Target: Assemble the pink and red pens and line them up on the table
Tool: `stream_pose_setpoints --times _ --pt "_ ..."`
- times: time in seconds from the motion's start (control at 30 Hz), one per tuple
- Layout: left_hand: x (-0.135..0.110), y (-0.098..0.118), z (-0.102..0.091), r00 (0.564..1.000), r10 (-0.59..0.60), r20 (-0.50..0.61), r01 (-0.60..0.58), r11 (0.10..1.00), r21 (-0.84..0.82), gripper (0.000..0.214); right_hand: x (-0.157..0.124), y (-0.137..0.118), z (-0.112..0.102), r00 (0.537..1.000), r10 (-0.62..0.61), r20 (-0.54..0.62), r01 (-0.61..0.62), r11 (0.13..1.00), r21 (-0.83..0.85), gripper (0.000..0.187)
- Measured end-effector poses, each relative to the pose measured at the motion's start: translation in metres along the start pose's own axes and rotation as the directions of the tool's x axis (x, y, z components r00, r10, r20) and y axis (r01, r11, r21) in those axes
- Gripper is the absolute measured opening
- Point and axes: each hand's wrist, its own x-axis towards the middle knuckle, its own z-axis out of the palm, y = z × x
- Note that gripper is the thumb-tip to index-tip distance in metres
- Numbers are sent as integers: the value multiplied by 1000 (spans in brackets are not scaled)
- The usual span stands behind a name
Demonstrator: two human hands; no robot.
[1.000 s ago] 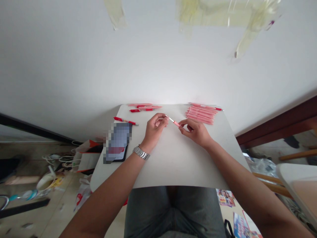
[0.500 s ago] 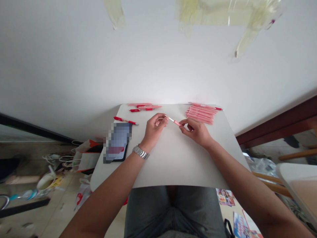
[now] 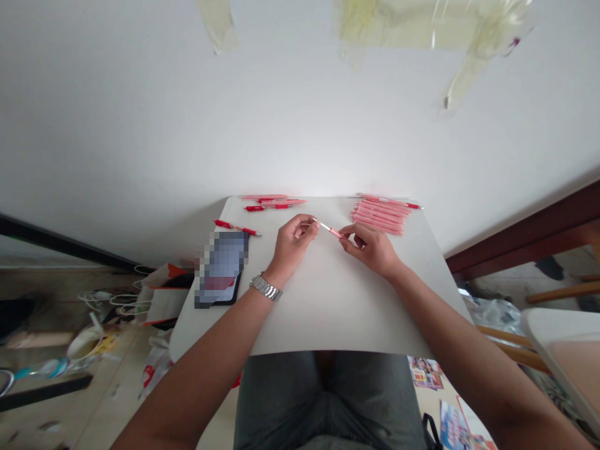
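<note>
Both my hands hover over the far half of a small white table. My left hand, with a silver watch on its wrist, pinches the thin pale end of a pink pen part. My right hand pinches the pink end of the same piece. The fingers of both hands are closed on it. A row of several pink pens lies at the far right of the table, just beyond my right hand.
Red and pink pen parts lie at the far left edge, and one red pen lies beside a dark phone. Bags and clutter cover the floor at left. A wooden frame and a chair stand at right. A white wall is right behind the table.
</note>
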Motion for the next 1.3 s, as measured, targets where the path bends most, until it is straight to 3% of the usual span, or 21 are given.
stream_pose_setpoints --times 0.87,1.3 --pt "3 2 -2 999 19 -45 -18 1000 13 29 2 0 1 999 13 -33 -12 1000 7 13" --pt "10 -5 -15 980 94 -173 -70 988 141 24 1 1 1 997 40 -63 -39 999 23 11"
